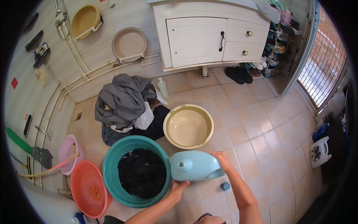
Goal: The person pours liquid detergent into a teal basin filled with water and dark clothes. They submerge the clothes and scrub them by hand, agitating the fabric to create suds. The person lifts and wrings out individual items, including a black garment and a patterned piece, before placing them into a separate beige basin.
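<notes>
Currently, both hands are gripping a pale blue jug [195, 165], which is lying tipped on its side, open spout pointing left toward the teal tub [112, 175]. The right hand [220, 159] is closing around the jug's handle end from above; the left hand [178, 187] is cupping the jug from beneath, near the spout, fingers spread against its underside. The jug is hanging just beside the tub's right rim, spout over the edge. The tub is holding dark laundry [141, 172] that is lying in water, though how wet it is cannot be told. A small blue cap [225, 186] is lying on the tiled floor just below the jug. 1 cream basin [188, 126] is standing behind the jug, touching nothing. A heap of grey clothes [123, 100] is piling up behind the tub. An orange basin [88, 188] is sitting left of the tub, with a pink basin [67, 151] just behind it. 2 more basins are hanging on the wall. A white cabinet [209, 37] is standing at the far side.
</notes>
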`<state>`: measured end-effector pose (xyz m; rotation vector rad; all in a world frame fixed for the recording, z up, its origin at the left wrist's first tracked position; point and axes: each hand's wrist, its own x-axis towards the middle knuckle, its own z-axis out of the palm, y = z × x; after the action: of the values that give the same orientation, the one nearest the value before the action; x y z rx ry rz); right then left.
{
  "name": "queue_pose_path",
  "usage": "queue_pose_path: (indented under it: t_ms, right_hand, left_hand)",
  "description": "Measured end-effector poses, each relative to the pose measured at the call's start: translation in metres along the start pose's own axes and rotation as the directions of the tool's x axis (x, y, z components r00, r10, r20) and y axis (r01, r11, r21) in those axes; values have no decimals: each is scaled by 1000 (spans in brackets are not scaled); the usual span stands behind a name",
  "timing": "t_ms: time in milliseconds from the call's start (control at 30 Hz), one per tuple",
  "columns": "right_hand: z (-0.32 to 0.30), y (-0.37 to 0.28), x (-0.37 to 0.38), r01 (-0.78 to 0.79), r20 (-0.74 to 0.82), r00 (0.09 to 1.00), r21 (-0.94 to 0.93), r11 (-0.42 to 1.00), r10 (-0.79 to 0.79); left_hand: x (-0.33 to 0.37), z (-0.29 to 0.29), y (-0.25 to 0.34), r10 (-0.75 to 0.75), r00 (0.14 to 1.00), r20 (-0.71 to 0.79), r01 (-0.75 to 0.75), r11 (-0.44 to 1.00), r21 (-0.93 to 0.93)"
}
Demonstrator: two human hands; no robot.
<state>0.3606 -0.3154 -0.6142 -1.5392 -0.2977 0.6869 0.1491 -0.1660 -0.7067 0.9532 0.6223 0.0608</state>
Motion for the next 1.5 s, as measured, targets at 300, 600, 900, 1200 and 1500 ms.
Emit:
queue_pose_path:
  t_ms: [300, 600, 900, 1200, 1500]
  right_hand:
    - [-81, 42, 8, -5, -241, 970, 110, 994, 32]
    - [-130, 80, -6, -60, -387, 901, 337, 940, 196]
    - [-113, 61, -22, 22, -505, 861, 168, 986, 67]
    - [7, -46, -50, 278, -561, 590, -534, 799, -580]
    - [265, -78, 13, 403, 174, 888, -740, 539, -425]
  left_hand:
    - [10, 32, 5, -109, 974, 196, 67, 976, 209]
    - [-4, 4, 37, -108, 949, 297, -66, 852, 520]
    - [-44, -53, 140, 290, 925, 246, -359, 452, 817]
    - [-94, -143, 241, 456, 845, 279, -221, -178, 959]
    - [-98, -246, 245, 519, 839, 161, -116, -118, 986]
